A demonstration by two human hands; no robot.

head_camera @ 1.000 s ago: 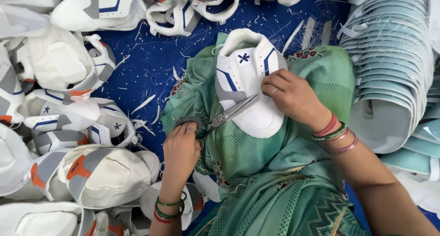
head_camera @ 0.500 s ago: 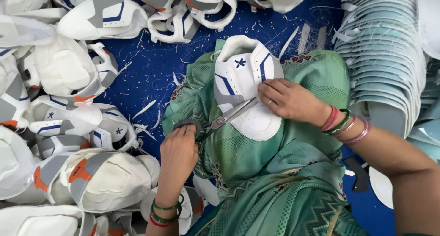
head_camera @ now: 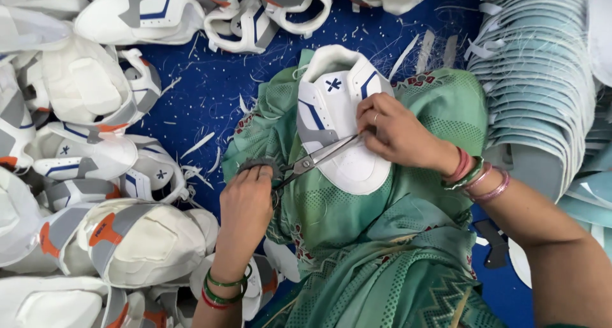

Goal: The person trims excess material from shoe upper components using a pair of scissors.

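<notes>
No boxes or signs anywhere here, just heaps: white shoe uppers (head_camera: 95, 175) with grey, orange and blue patches fill the left side and top edge, and a fanned stack of pale teal insoles (head_camera: 542, 92) runs down the right, all on a blue sheet (head_camera: 210, 92) littered with trimmings. Centre frame, one white upper (head_camera: 331, 111) with blue stripes lies on the green cloth lap (head_camera: 357, 239), long axis roughly up-down, curved opening toward the top. Right hand (head_camera: 398, 133) has fingers curled down, pinching its right edge. Left hand (head_camera: 245, 204) is closed round the handles of the scissors (head_camera: 315, 157) (blades nearly shut), which slant from lower left up to the right, tips right at the right-hand fingertips
</notes>
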